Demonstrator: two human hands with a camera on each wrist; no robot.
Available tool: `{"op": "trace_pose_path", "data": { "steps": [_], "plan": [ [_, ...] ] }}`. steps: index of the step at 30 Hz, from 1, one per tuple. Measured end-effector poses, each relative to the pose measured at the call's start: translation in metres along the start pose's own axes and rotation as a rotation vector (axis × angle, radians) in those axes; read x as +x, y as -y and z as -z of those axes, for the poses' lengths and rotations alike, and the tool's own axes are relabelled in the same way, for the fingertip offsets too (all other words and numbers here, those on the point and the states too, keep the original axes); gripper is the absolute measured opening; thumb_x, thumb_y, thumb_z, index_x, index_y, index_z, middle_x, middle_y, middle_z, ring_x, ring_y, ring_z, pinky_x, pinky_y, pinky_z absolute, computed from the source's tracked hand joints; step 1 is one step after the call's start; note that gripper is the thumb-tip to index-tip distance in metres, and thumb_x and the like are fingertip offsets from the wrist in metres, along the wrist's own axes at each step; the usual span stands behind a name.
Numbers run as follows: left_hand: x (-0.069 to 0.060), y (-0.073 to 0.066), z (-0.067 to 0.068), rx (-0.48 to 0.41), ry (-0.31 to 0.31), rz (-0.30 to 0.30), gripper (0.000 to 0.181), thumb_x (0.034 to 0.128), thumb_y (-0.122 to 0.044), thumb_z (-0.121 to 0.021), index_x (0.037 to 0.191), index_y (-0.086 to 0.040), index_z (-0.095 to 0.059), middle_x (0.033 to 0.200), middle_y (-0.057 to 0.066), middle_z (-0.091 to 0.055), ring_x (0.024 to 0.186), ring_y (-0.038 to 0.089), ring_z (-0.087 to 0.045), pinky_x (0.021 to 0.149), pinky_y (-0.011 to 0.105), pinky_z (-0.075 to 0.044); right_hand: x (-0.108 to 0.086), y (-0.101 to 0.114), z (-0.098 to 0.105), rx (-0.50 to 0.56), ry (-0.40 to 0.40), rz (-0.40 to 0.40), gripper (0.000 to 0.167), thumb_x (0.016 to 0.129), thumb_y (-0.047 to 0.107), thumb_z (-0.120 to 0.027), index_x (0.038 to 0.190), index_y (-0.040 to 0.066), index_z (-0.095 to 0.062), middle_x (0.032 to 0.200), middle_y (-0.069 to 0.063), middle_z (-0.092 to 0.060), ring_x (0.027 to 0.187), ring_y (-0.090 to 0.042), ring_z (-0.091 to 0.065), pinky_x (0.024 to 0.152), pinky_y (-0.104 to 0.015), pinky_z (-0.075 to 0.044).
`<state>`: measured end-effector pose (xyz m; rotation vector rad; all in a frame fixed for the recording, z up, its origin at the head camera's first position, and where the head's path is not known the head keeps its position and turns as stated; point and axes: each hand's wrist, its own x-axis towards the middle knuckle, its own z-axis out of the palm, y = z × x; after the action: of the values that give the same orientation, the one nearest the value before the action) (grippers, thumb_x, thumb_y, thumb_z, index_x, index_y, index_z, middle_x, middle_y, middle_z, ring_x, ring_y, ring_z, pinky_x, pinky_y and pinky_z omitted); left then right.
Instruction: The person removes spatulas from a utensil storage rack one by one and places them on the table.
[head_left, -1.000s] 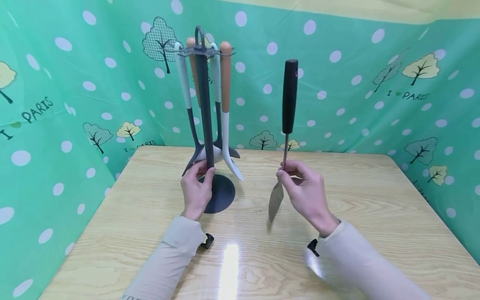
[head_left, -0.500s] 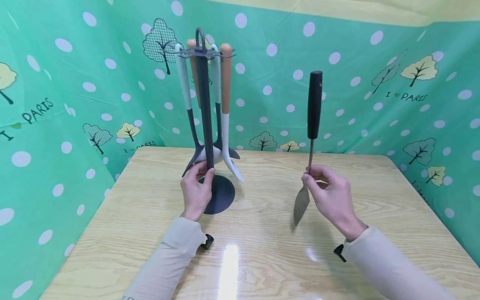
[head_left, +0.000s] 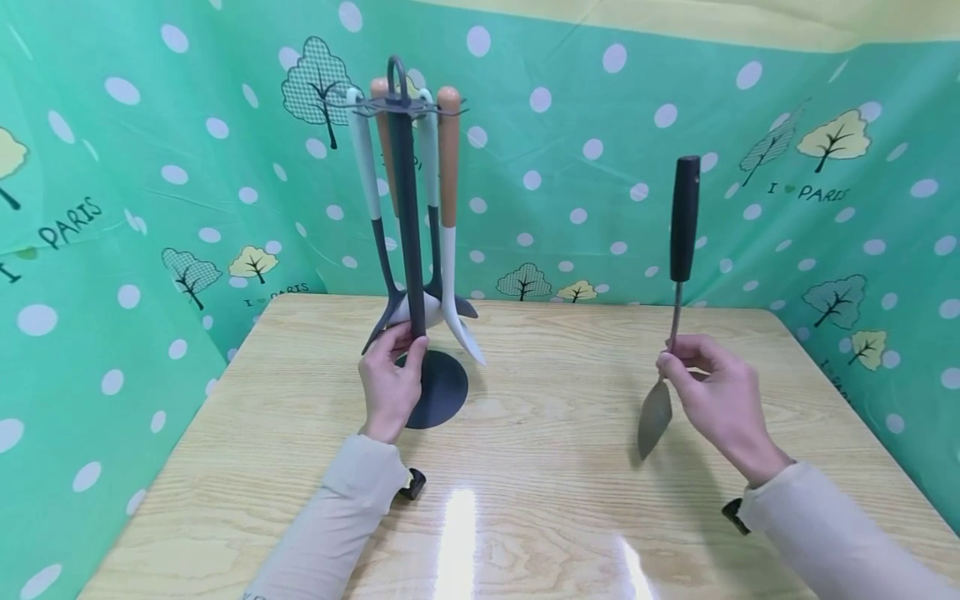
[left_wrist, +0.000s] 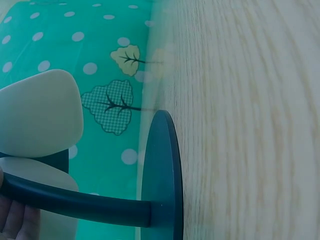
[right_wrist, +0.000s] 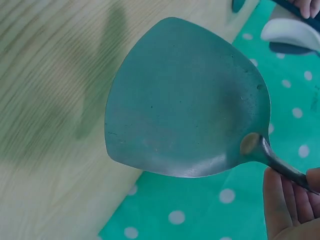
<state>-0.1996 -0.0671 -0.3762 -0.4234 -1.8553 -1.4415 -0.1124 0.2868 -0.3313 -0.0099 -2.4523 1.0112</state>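
Note:
A black utensil stand (head_left: 408, 225) with a round base (head_left: 437, 390) stands left of centre on the table. My left hand (head_left: 392, 385) grips its post low down, just above the base; the left wrist view shows fingers at the post (left_wrist: 80, 201). Several utensils hang from the stand's top ring, among them one with an orange handle (head_left: 448, 158). To the right, my right hand (head_left: 716, 400) pinches the metal shank of a spatula upright, its black handle (head_left: 684, 218) up and its blade (head_left: 655, 419) down. The broad metal blade (right_wrist: 187, 100) fills the right wrist view, held off the table.
The wooden table (head_left: 547, 467) reaches back to a green dotted cloth (head_left: 570, 167) that hangs behind and along both sides. A small black object (head_left: 412, 484) is at the left cuff, and another (head_left: 736, 516) at the right cuff.
My right hand has moved to the right and slightly down with the spatula, away from the stand. The left hand and the stand have stayed in place.

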Motion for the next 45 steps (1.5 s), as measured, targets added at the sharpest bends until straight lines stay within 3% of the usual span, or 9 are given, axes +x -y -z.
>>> {"op": "trace_pose_path", "data": {
  "steps": [9,20,30,45],
  "plan": [
    [0.0,-0.001,0.0,-0.002,0.003,0.008,0.019,0.0805,0.011,-0.069,0.099,0.015,-0.064,0.088,0.027,-0.065,0.079,0.039,-0.064,0.073,0.052,-0.056,0.003,-0.02,0.022,-0.099,0.03,-0.118,0.027,0.095,0.031,-0.058,0.108,0.008,-0.065,0.095,-0.008,-0.069,0.078,-0.003,-0.062,0.068,-0.004,-0.047],
    [0.0,0.001,0.0,0.003,0.003,0.014,0.02,0.0802,0.011,-0.069,0.099,0.015,-0.064,0.088,0.027,-0.066,0.08,0.039,-0.064,0.074,0.052,-0.056,0.006,-0.047,0.045,-0.157,0.099,-0.196,0.036,0.096,0.032,-0.056,0.116,0.002,-0.061,0.099,-0.014,-0.066,0.074,-0.005,-0.065,0.062,-0.014,-0.046],
    [0.0,0.001,0.0,0.006,0.005,0.007,0.02,0.0809,0.01,-0.069,0.1,0.015,-0.064,0.088,0.027,-0.065,0.08,0.038,-0.064,0.074,0.051,-0.056,0.008,-0.065,0.061,-0.235,0.152,-0.236,0.038,0.096,0.03,-0.056,0.116,-0.003,-0.06,0.097,-0.018,-0.066,0.068,-0.005,-0.064,0.054,-0.019,-0.049],
    [0.0,0.001,0.0,0.005,0.007,0.004,0.02,0.0808,0.011,-0.069,0.099,0.015,-0.064,0.088,0.027,-0.065,0.08,0.038,-0.064,0.074,0.052,-0.056,0.012,-0.076,0.078,-0.289,0.269,-0.275,0.033,0.095,0.023,-0.055,0.109,-0.006,-0.059,0.089,-0.017,-0.069,0.067,-0.015,-0.067,0.053,-0.025,-0.053]
  ]
}}
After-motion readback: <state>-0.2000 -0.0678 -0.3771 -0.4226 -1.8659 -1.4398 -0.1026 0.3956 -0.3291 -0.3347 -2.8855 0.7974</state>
